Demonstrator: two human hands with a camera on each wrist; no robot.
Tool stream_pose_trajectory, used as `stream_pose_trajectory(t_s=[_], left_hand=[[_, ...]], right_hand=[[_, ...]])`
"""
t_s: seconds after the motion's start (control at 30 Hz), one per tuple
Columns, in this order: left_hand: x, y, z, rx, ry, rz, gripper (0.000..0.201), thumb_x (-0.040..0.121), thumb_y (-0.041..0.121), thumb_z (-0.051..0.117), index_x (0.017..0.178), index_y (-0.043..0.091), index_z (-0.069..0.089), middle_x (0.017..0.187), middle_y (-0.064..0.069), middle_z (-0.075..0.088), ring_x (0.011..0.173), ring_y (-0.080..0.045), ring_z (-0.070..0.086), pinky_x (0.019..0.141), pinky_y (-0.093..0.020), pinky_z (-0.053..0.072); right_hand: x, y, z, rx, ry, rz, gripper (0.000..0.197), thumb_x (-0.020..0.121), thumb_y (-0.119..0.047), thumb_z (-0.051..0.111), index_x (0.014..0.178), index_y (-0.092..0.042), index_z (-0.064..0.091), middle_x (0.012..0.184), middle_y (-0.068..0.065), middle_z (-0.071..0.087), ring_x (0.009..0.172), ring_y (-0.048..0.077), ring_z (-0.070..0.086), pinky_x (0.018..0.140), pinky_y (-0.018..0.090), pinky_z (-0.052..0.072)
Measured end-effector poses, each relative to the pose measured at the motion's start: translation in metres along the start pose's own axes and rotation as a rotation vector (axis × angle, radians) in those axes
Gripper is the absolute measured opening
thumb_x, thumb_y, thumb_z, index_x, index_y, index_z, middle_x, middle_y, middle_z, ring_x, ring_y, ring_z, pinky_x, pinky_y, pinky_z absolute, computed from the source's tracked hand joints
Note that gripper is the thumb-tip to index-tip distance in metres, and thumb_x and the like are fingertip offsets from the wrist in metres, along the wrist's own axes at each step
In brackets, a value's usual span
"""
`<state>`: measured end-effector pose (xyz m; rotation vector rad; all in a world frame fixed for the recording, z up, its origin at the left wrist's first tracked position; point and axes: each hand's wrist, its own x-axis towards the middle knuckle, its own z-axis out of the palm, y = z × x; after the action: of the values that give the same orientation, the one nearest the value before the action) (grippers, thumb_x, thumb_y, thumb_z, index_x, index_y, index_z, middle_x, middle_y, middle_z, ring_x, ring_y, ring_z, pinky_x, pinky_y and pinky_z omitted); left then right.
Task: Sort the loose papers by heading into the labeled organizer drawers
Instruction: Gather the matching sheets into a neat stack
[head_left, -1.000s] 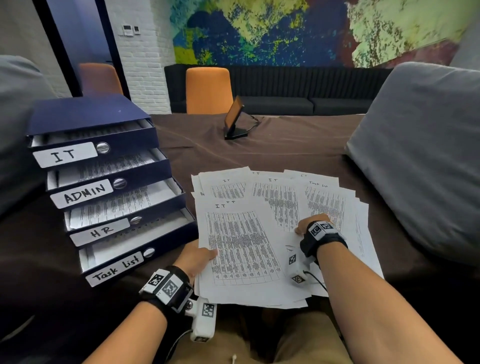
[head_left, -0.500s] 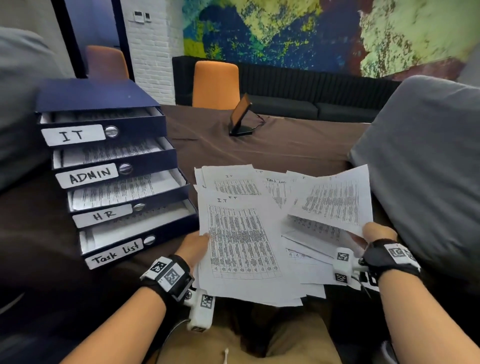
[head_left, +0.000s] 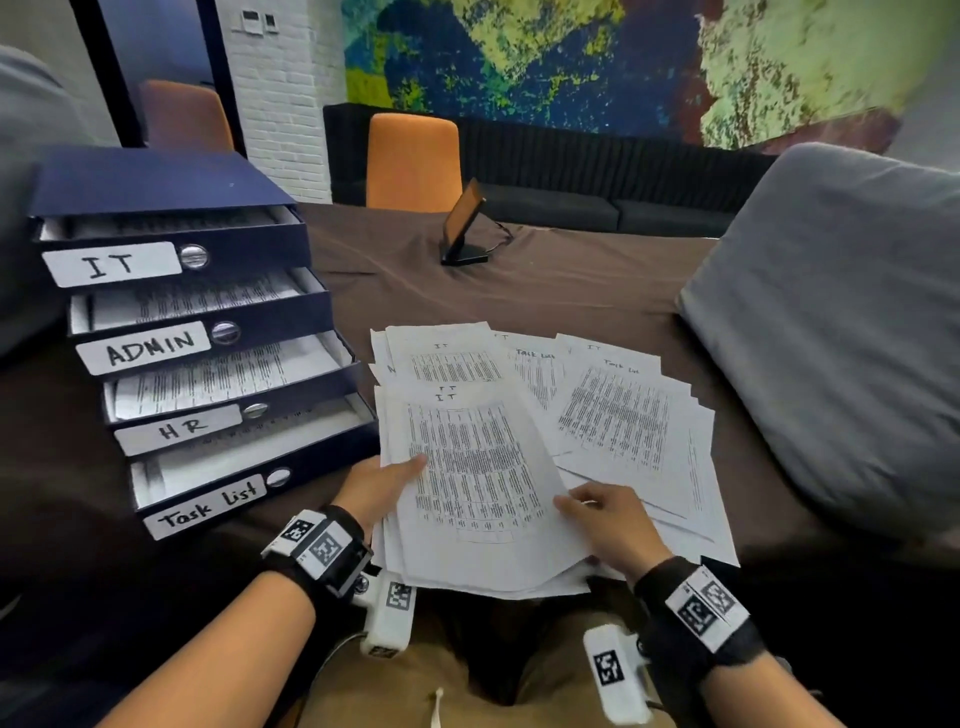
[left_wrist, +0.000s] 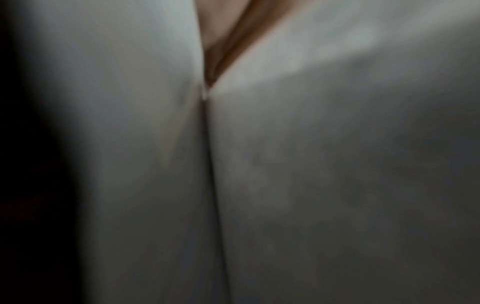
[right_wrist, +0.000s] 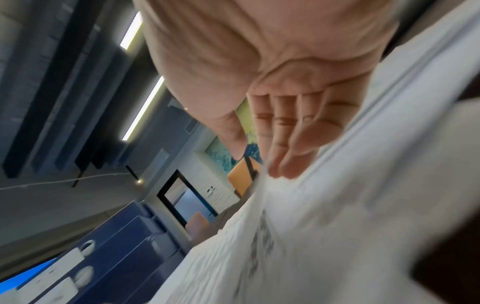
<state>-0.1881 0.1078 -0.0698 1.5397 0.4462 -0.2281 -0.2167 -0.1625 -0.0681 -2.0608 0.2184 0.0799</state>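
A dark blue organizer stands at the left, its four drawers pulled partly out and labelled IT, ADMIN, HR and Task List, each with printed sheets inside. Loose papers fan across the brown cloth. A stack headed IT lies nearest me. My left hand grips its left edge, thumb on top. My right hand touches the stack's right edge with straight fingers. A Task List sheet lies flat to the right. The left wrist view shows only blurred paper.
A big grey cushion crowds the papers' right side, and another sits behind the organizer. A small tilted screen on a stand stands farther back on the brown cloth. An orange chair and a dark sofa are behind.
Half a second ago my right hand held a sheet lifted at the right. That sheet now lies on the right pile, and the hand has moved left to the IT stack's edge.
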Motion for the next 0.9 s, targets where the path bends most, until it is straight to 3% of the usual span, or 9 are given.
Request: stream_pose_trajectory(t_s=[0.1, 0.27, 0.37, 0.43, 0.53, 0.63, 0.7, 0.8, 0.9], left_hand=[[0.003, -0.004, -0.004, 0.118, -0.001, -0.006, 0.028, 0.096, -0.003, 0.059, 0.122, 0.003, 0.066, 0.119, -0.017, 0.071, 0.105, -0.032, 0.069, 0.099, -0.050, 0.053], [0.003, -0.002, -0.005, 0.180, -0.009, -0.007, 0.027, 0.098, -0.003, 0.053, 0.119, 0.008, 0.066, 0.119, -0.014, 0.071, 0.108, -0.032, 0.068, 0.098, -0.049, 0.053], [0.005, -0.003, -0.006, 0.166, -0.016, -0.014, 0.029, 0.098, -0.003, 0.054, 0.123, 0.007, 0.065, 0.119, -0.013, 0.071, 0.106, -0.031, 0.069, 0.095, -0.047, 0.055], [0.004, -0.001, -0.006, 0.152, -0.023, -0.009, 0.028, 0.098, -0.004, 0.053, 0.121, 0.007, 0.065, 0.118, -0.015, 0.071, 0.106, -0.032, 0.069, 0.087, -0.042, 0.057], [0.002, 0.001, -0.006, 0.164, -0.024, -0.017, 0.027, 0.098, -0.005, 0.053, 0.121, 0.005, 0.064, 0.117, -0.016, 0.071, 0.106, -0.032, 0.069, 0.073, -0.032, 0.057], [0.005, 0.000, -0.007, 0.159, -0.022, -0.025, 0.028, 0.097, -0.004, 0.054, 0.122, 0.004, 0.065, 0.116, -0.015, 0.072, 0.106, -0.032, 0.069, 0.086, -0.040, 0.058], [0.005, 0.000, -0.008, 0.146, -0.026, -0.031, 0.027, 0.097, -0.004, 0.055, 0.120, 0.005, 0.066, 0.115, -0.015, 0.072, 0.104, -0.032, 0.070, 0.093, -0.045, 0.056], [0.001, 0.001, -0.007, 0.140, -0.046, -0.028, 0.025, 0.098, -0.003, 0.054, 0.117, 0.007, 0.065, 0.116, -0.014, 0.072, 0.104, -0.031, 0.070, 0.089, -0.041, 0.057], [0.001, 0.003, -0.006, 0.138, -0.052, -0.026, 0.024, 0.098, -0.004, 0.052, 0.110, 0.011, 0.066, 0.118, -0.013, 0.071, 0.107, -0.031, 0.068, 0.091, -0.041, 0.055]], right_hand=[[0.013, -0.022, -0.016, 0.024, 0.041, 0.031, 0.020, 0.093, -0.028, 0.067, 0.086, -0.009, 0.071, 0.082, 0.004, 0.071, 0.066, 0.016, 0.062, 0.051, 0.021, 0.046], [0.081, -0.047, -0.023, 0.001, 0.196, 0.143, 0.023, 0.092, -0.024, 0.067, 0.095, -0.001, 0.069, 0.096, 0.017, 0.072, 0.083, 0.028, 0.068, 0.083, 0.044, 0.059], [0.104, -0.054, -0.004, -0.077, 0.194, 0.245, 0.031, 0.089, -0.018, 0.068, 0.103, 0.008, 0.058, 0.098, 0.017, 0.069, 0.085, 0.032, 0.066, 0.076, 0.037, 0.057], [0.113, -0.055, 0.009, -0.099, 0.199, 0.289, 0.017, 0.090, -0.014, 0.068, 0.093, -0.002, 0.057, 0.094, 0.014, 0.067, 0.092, 0.030, 0.068, 0.080, 0.036, 0.055], [0.111, -0.063, 0.022, -0.167, 0.115, 0.285, 0.028, 0.091, -0.017, 0.066, 0.114, -0.001, 0.064, 0.117, 0.012, 0.067, 0.109, 0.027, 0.066, 0.091, 0.031, 0.053], [0.108, -0.064, 0.019, -0.259, -0.024, 0.266, 0.035, 0.088, -0.021, 0.068, 0.119, -0.007, 0.065, 0.116, 0.010, 0.067, 0.105, 0.026, 0.066, 0.087, 0.023, 0.051], [0.113, -0.062, 0.008, -0.103, 0.053, 0.282, 0.034, 0.091, -0.018, 0.062, 0.120, -0.002, 0.064, 0.112, 0.013, 0.066, 0.101, 0.028, 0.066, 0.078, 0.023, 0.054], [0.117, -0.053, -0.016, -0.025, 0.257, 0.264, 0.036, 0.100, -0.017, 0.049, 0.129, 0.003, 0.057, 0.127, 0.020, 0.061, 0.114, 0.031, 0.062, 0.052, 0.015, 0.048], [0.095, -0.033, -0.052, -0.175, 0.278, 0.262, 0.053, 0.098, -0.056, 0.047, 0.115, -0.009, 0.067, 0.117, 0.006, 0.069, 0.110, 0.023, 0.066, 0.073, 0.021, 0.047]])
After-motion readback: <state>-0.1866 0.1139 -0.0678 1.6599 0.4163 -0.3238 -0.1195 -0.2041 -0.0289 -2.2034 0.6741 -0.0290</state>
